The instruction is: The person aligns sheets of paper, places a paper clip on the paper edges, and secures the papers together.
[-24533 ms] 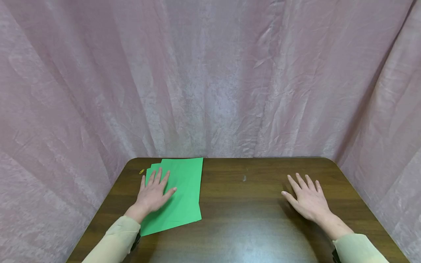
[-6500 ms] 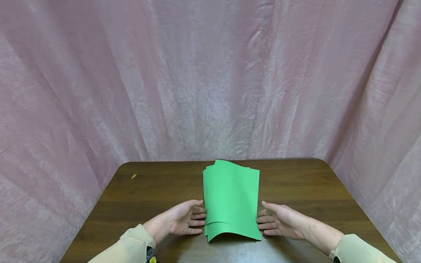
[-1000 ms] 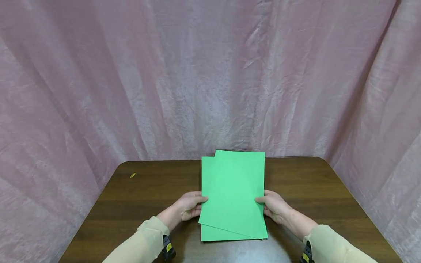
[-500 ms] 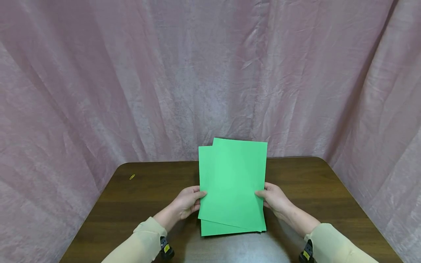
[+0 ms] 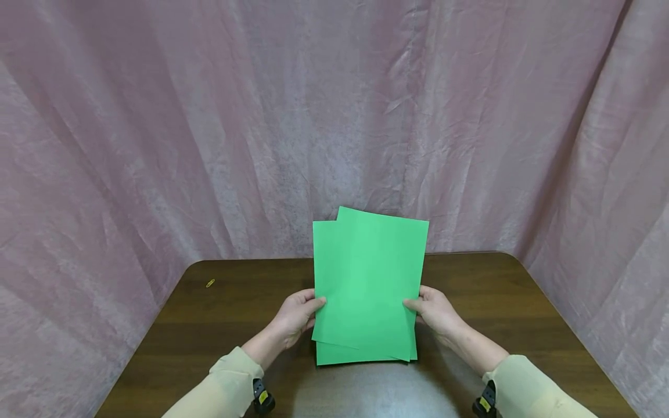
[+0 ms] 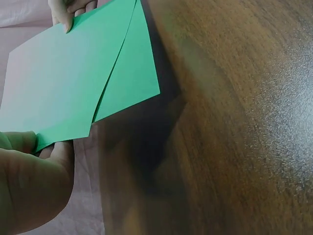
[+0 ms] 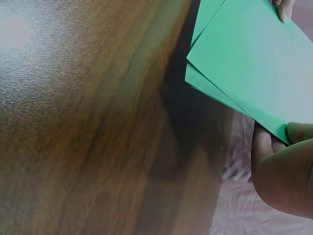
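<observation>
Several green sheets of paper (image 5: 368,278) are held up off the table, tilted toward me, in the middle of the head view. The front sheet is turned askew, so corners of the sheets behind show at the upper left and along the bottom. My left hand (image 5: 294,318) pinches the left edge, thumb in front and fingers behind. On the opposite edge my right hand (image 5: 440,313) does the same with its thumb on the front sheet. Both wrist views show the paper (image 6: 58,73) gripped above the tabletop, its lower edges (image 7: 215,93) fanned apart. Fingers behind the paper are partly hidden.
A small yellow paper clip (image 5: 210,283) lies at the far left of the brown wooden table (image 5: 251,290). Pink curtains (image 5: 292,116) hang behind the table and along both sides.
Over the last second both hands have raised the paper stack higher and tipped it more upright. The front sheet has turned slightly clockwise. Earlier the sheets lay at the table's left.
</observation>
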A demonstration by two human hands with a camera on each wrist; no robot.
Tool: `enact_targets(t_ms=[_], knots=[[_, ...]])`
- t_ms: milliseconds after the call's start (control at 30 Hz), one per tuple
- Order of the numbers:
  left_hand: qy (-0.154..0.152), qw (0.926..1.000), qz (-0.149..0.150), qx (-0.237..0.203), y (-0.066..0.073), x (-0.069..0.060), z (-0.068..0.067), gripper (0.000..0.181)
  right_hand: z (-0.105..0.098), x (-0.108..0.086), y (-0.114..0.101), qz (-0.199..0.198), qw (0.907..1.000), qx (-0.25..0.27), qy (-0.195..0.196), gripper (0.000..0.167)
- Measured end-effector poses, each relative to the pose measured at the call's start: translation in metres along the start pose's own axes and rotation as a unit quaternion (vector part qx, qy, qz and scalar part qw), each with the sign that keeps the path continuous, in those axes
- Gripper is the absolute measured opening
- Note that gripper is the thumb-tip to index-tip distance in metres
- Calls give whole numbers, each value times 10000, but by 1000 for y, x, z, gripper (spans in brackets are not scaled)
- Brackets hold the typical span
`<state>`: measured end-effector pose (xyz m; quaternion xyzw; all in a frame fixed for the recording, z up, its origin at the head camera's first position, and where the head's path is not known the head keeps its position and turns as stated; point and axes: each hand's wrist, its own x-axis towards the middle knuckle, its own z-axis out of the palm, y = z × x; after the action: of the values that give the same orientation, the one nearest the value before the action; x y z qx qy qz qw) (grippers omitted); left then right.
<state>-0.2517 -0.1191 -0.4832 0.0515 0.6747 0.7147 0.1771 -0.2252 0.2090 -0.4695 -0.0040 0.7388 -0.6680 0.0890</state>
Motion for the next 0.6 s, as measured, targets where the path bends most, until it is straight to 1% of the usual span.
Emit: enact_targets(t_ms=[133,300,433,533,600], knots=[[47,9999,135,60,3,0,1,36,0,1,-4,-132,9997,-207,70,35],[244,9987,341,289,4,3,2,32,1,3,-8,-333,9984,-422,149,32],[284,9973,513,444,5,4,3,32,2,5,-10,-362,9975,-505,335,31],[324,9951,678,637,7,5,4,33,2,6,-11,-442,9964,-564,451,32],[421,9928,788,804,9,6,5,32,1,7,-12,-537,9957,-574,493,33]])
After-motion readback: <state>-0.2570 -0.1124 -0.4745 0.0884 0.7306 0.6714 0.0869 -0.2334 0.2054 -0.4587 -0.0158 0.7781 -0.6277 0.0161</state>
